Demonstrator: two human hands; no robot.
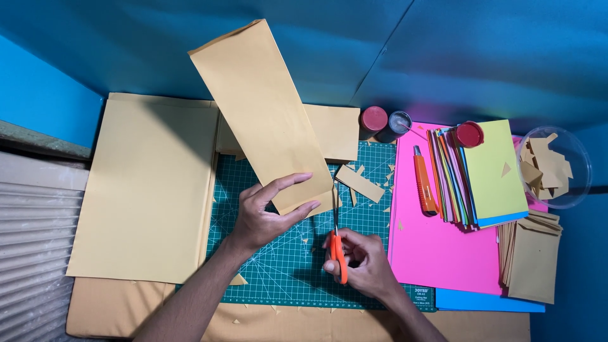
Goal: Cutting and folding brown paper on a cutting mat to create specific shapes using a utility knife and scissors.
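My left hand (pixel 269 212) pinches the lower end of a long tan paper strip (pixel 263 111), which rises tilted up and to the left above a green cutting mat (pixel 278 253). My right hand (pixel 361 263) grips orange-handled scissors (pixel 337 250). Their blades point up and meet the strip's lower right corner. Small tan offcuts (pixel 359 182) lie on the mat just right of the strip.
A big tan sheet (pixel 149 190) covers the left. A pink sheet (pixel 437 240) on the right carries an orange utility knife (pixel 424 180) and a stack of coloured papers (pixel 487 174). Tan envelopes (pixel 532 256), a clear bowl of scraps (pixel 556 166), and small jars (pixel 383 121) stand nearby.
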